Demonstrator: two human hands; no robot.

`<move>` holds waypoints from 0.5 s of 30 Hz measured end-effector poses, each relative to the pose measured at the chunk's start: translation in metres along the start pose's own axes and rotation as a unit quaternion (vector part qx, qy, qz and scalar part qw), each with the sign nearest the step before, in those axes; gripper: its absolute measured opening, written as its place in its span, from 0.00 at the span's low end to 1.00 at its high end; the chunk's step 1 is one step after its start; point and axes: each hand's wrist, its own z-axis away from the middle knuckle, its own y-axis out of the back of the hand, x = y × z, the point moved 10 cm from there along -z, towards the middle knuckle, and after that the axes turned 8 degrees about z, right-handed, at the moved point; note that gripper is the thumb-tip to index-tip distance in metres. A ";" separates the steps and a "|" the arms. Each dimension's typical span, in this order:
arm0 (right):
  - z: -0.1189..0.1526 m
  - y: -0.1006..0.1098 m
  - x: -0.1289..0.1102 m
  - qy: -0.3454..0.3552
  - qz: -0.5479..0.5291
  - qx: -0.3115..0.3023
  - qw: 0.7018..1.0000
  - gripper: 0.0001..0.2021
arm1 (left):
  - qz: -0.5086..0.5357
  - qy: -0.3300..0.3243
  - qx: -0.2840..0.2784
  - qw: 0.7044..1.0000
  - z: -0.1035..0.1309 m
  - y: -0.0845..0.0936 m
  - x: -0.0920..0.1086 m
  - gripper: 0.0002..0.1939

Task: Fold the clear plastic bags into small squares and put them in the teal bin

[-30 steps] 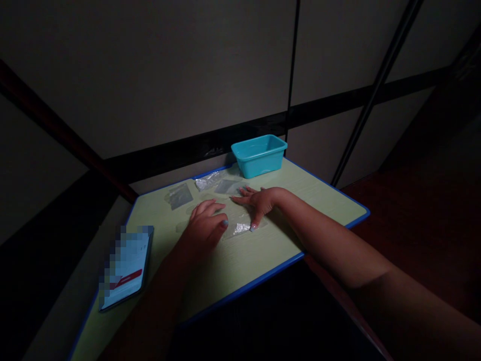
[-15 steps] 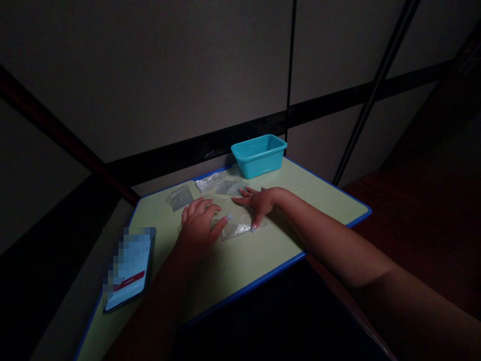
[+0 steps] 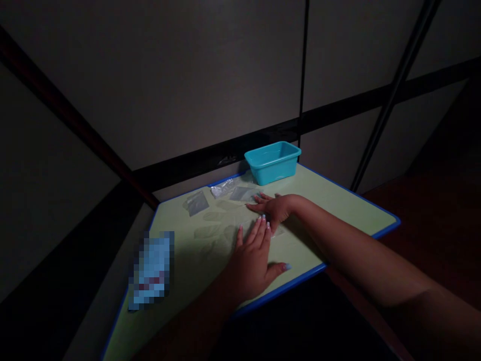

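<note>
A clear plastic bag (image 3: 278,233) lies flat on the table, mostly covered by my hands. My left hand (image 3: 252,263) is palm down over its near side, fingers stretched forward and thumb out to the right. Just beyond, my right hand (image 3: 276,209) rests with fingers spread, its thumb side at the bag. Near the right fingertips lies a flat greyish plastic bag (image 3: 242,193). Another flat bag (image 3: 198,203) is farther left, and a crumpled shiny one (image 3: 223,188) lies by the back edge. Neither hand grips anything.
A turquoise plastic basket (image 3: 273,170) stands at the back of the pale green table (image 3: 338,208), which has a blue rim. A phone-like device (image 3: 152,271), partly pixelated, lies at the left edge. Panelled doors (image 3: 210,90) rise behind the table.
My left hand has moved right and nearer me, from the bag's left side onto it, its fingers straightening. My right hand stays about in place on the table. The view has shifted slightly.
</note>
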 end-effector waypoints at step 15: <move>-0.004 -0.006 0.006 0.000 0.016 -0.001 1.000 0.58 | 0.026 0.025 0.009 0.999 -0.006 0.003 -0.011 0.41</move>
